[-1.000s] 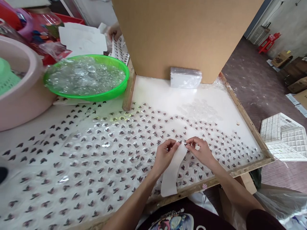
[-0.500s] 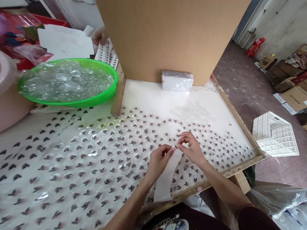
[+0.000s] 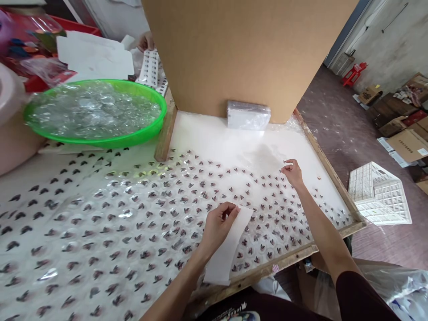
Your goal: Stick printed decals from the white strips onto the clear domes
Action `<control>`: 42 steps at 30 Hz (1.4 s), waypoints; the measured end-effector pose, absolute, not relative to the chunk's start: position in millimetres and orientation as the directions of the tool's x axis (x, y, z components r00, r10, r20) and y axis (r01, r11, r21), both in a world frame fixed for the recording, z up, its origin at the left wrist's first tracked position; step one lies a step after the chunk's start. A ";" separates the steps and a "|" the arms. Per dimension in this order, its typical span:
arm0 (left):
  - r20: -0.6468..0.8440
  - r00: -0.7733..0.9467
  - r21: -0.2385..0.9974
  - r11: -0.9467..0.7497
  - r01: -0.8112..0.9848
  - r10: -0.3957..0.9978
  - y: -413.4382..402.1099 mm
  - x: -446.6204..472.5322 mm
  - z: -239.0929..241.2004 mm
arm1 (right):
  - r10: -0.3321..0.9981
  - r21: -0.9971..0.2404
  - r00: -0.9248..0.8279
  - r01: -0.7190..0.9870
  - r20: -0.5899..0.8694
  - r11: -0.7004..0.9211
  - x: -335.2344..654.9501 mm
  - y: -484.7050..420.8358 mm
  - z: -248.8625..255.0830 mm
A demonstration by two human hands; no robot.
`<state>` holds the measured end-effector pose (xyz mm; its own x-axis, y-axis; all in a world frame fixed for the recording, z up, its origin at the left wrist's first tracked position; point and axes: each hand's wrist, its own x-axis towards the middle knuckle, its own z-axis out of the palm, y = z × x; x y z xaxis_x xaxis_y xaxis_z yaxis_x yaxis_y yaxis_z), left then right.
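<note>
My left hand pinches the top end of a plain white paper strip, which hangs down toward the table's front edge. Out over the right part of the table, away from the strip, is my right hand. Its fingers are bent toward the thumb, and tiny dark specks show at the fingertips; what they hold is too small to make out. Below both hands lie many small clear round pieces with dark leaf-like marks, spread over the white tabletop. Plain clear pieces lie just left of my right hand.
A green basin of clear plastic pieces stands at the left. A cardboard sheet rises at the back, a wrapped white stack before it. Another person's hand holds printed strips. A wooden rim edges the table.
My right hand has left the paper strip and moved away to the right and farther back over the table. My left hand still grips the strip, nearly in place.
</note>
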<state>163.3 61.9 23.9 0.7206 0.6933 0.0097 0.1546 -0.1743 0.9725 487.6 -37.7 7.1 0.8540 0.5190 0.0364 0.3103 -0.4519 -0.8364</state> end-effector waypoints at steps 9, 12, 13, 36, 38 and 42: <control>-0.037 0.734 0.972 -0.146 0.184 0.678 63.8 163.9 23.6 | 0.631 -0.418 0.771 0.604 0.089 -0.679 480.3 -26.4 -0.6; -0.037 0.732 0.971 -0.148 0.187 0.680 64.0 163.7 24.4 | 0.621 -0.258 0.768 0.639 0.157 -0.724 480.5 -26.2 4.9; -0.035 0.733 0.971 -0.149 0.185 0.680 63.9 163.5 24.4 | 0.610 -0.259 0.772 0.635 0.179 -0.727 483.2 -28.3 7.5; 0.021 0.741 0.979 -0.163 0.120 0.672 64.3 162.8 16.8 | 0.412 -0.437 0.911 0.366 -0.012 -0.821 500.7 -46.6 20.3; 0.033 0.733 0.980 -0.168 0.112 0.680 65.3 163.1 16.7 | 0.419 -0.437 0.908 0.385 0.018 -0.813 490.0 -50.1 32.8; 0.061 0.694 0.984 -0.158 0.077 0.717 60.5 163.9 15.6 | 0.544 -0.582 0.833 0.493 0.102 -0.647 422.7 -60.7 38.9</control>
